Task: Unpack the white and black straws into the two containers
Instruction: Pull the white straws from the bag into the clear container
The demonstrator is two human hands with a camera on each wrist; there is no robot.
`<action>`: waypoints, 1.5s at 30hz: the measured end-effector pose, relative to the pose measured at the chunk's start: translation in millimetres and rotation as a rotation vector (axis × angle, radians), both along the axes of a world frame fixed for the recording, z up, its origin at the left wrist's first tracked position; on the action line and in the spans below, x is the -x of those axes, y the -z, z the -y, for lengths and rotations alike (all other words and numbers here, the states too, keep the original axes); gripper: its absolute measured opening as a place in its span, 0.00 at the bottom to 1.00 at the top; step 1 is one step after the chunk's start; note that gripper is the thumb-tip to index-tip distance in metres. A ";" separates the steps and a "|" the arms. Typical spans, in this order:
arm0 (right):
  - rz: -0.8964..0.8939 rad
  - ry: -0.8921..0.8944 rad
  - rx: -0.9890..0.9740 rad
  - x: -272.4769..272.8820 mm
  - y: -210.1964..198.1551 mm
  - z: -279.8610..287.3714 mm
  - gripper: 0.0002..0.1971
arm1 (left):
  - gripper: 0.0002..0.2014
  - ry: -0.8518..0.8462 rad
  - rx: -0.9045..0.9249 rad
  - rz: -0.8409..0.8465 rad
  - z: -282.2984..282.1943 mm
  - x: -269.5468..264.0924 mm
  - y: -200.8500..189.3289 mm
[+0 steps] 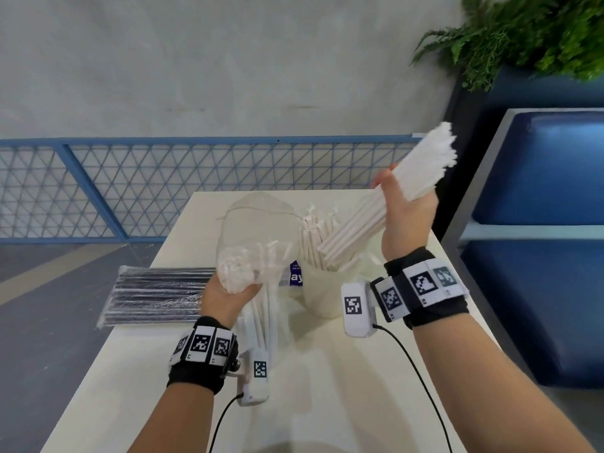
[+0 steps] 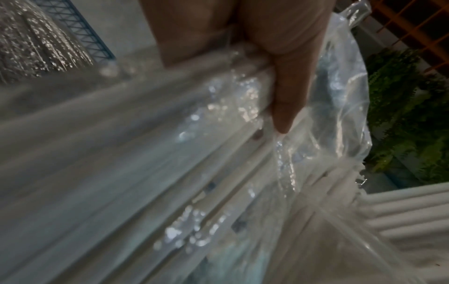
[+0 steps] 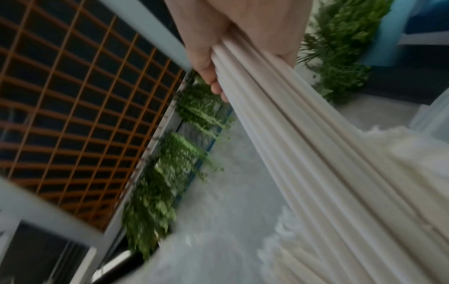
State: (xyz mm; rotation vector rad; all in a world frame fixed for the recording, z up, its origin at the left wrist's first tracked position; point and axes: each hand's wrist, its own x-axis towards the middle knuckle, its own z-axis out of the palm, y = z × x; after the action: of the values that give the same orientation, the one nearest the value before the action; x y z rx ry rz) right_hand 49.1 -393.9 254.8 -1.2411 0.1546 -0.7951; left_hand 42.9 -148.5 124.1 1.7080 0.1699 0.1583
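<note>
My right hand grips a thick bundle of white straws, slanted with its lower ends over the white container, which holds several white straws. In the right wrist view the fingers curl round the same white straws. My left hand grips the clear plastic bag from below; a few white straws remain in it. The left wrist view shows my thumb pressed on the bag. A sealed pack of black straws lies at the table's left edge.
The white table stands against a blue mesh railing. A blue padded bench is on the right, with a green plant above it. Cables run from both wrist cameras over the table.
</note>
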 end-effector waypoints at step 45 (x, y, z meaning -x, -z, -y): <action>-0.438 -0.109 0.652 -40.5 37.5 -17.4 0.12 | 0.37 0.110 0.063 0.041 4.5 -1.0 4.1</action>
State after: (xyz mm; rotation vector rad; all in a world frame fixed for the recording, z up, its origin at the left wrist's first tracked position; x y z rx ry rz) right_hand 89.6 -376.5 217.3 -2.0187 0.1867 -0.4743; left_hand 43.8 -153.0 120.0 1.6455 0.0495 0.1052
